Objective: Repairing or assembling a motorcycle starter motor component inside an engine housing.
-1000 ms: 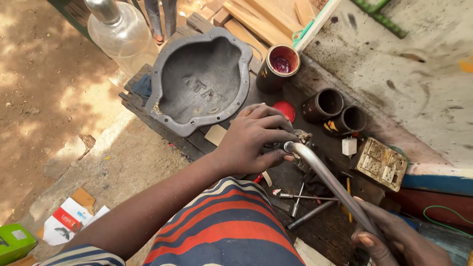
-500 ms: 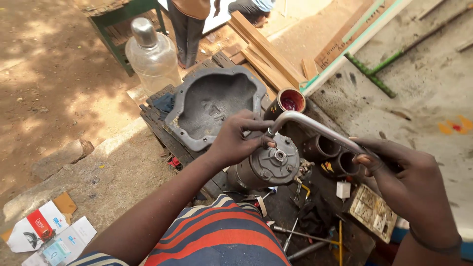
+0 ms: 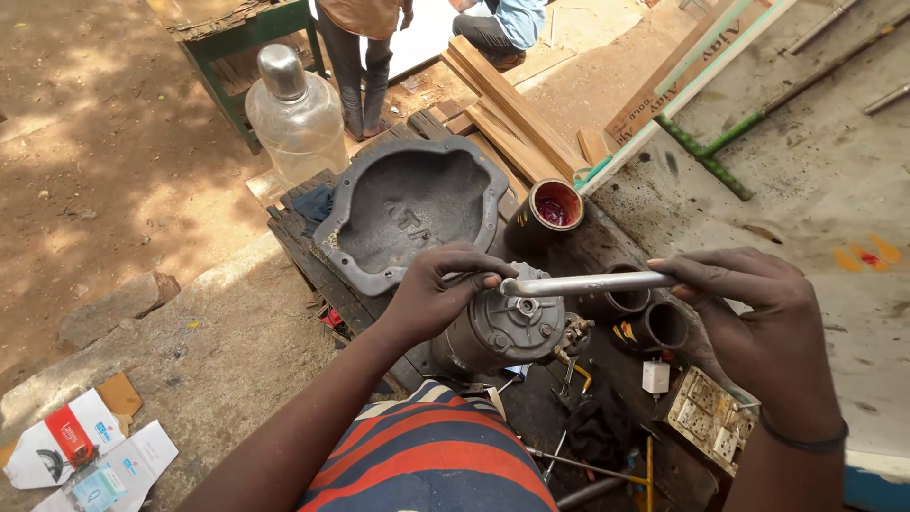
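A grey cylindrical motor-like part [image 3: 502, 332] stands on a dark wooden pallet bench [image 3: 313, 275]. My left hand [image 3: 441, 289] rests on its top left, fingers curled at the head of a long silver wrench handle [image 3: 588, 283]. My right hand [image 3: 758, 322] grips the far end of that handle, which lies level across the part's central nut.
A grey cast metal cover [image 3: 408, 213] lies behind the part. A can with red liquid [image 3: 550, 210] and two dark cans [image 3: 654, 327] stand near. A clear bottle [image 3: 296, 114], wooden planks [image 3: 512, 114], loose tools [image 3: 578, 465], and other people's legs [image 3: 360, 66] are around.
The wrench handle has swung from pointing down toward me up to level across the part. My right hand has risen with it, and the view has tilted up.
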